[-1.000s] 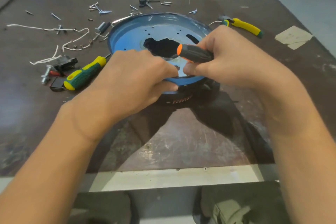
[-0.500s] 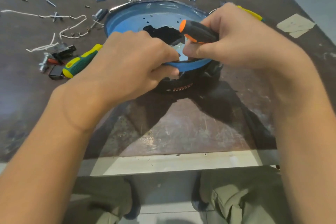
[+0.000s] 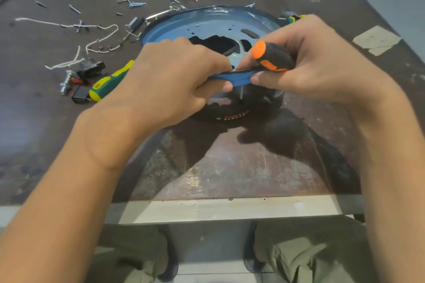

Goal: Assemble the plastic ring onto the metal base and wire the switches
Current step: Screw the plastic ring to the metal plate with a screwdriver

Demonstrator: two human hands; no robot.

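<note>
Your left hand [image 3: 174,80] and right hand [image 3: 310,60] meet over a blue metal base [image 3: 207,27] that sits mid-bench, resting on a black plastic ring [image 3: 234,117], with its near rim raised above the ring. The left grip pinches that near rim between thumb and fingers. The right grip curls round an orange-and-black screwdriver [image 3: 273,56] while its thumb and forefinger also pinch the rim just beside your left fingertips. The screwdriver's tip is hidden, so you cannot tell what it is set against. The likely trouble is a slip: with the right grip split between tool and rim, a hard push could send the tip into your left fingers, which are very close. The thin rim could also slide out of either pinch and drop askew onto the ring, losing whatever alignment you have. Loose screws [image 3: 131,1] and white wire [image 3: 101,37] lie toward the bench's far left corner, and a green-and-yellow screwdriver [image 3: 108,81] lies just beside your left wrist, where a jolt could knock it.
</note>
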